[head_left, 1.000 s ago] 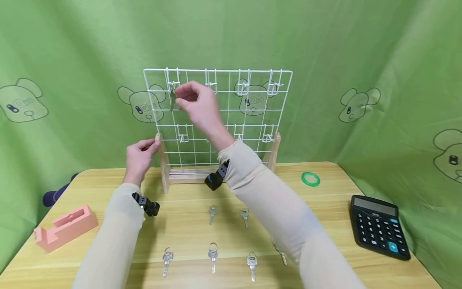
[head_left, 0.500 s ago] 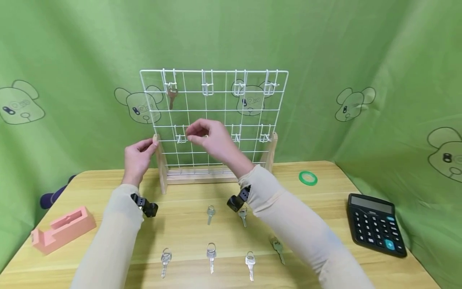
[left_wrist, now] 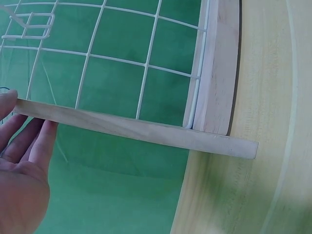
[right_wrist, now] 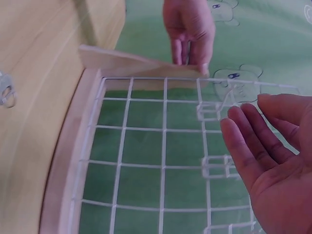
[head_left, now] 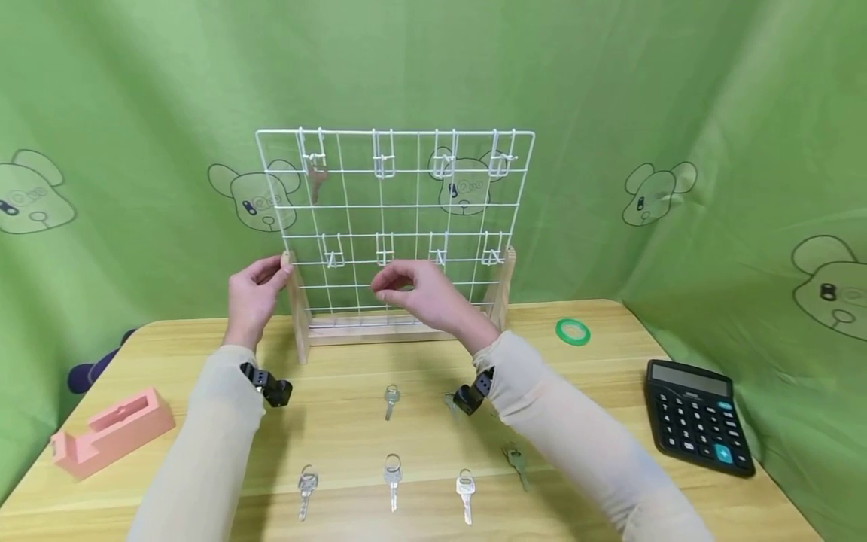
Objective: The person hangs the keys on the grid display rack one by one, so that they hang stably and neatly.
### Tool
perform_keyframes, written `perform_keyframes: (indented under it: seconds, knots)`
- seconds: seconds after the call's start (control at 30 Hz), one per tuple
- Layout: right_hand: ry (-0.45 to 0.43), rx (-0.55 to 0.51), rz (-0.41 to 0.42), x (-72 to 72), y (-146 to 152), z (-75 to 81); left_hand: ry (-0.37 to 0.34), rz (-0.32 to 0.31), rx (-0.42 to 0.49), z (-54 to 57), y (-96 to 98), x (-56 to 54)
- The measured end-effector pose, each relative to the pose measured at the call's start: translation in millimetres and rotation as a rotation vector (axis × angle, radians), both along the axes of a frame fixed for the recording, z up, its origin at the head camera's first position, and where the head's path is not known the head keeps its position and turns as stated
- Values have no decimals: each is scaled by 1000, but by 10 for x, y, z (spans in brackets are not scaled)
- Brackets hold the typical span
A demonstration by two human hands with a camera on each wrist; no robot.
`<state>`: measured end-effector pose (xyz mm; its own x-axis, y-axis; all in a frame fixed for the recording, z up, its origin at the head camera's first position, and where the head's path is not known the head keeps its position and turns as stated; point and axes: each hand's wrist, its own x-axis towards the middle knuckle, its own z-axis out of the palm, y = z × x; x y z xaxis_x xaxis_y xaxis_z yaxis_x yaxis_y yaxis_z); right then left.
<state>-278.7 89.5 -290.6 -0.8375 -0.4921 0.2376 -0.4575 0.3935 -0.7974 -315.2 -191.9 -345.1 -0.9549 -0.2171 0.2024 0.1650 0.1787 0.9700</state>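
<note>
A white wire grid rack [head_left: 406,205] in a wooden stand carries two rows of white hooks. At its upper left hook a key [head_left: 316,183] hangs down. My left hand [head_left: 252,297] holds the top of the stand's left wooden post [left_wrist: 136,129] between thumb and fingers. In front of the grid's lower middle is my right hand [head_left: 427,295], its fingers loosely bent; nothing shows between them in the right wrist view, where the palm [right_wrist: 287,190] faces the camera. Several keys with rings lie on the table, among them one key [head_left: 391,401] just before the stand.
More keys lie nearer the front, such as a front-left key [head_left: 307,491] and a front-right key [head_left: 516,463] under the right forearm. A pink holder [head_left: 115,433] sits at left. At right are a green tape ring [head_left: 573,332] and a black calculator [head_left: 698,416].
My right hand has let go of the key, now hanging on the upper left hook, and has come down and to the right. My left hand keeps its hold on the post.
</note>
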Motion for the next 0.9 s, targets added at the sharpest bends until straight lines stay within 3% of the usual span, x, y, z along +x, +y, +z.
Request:
perform_keyframes:
  seconds: [0.37, 0.9]
  knots:
    - [-83, 74, 20, -19, 133, -360, 1, -5, -8, 3, -15, -4]
    - [-98, 179, 129, -17, 154, -780, -9, -2, 12, 6, -21, -14]
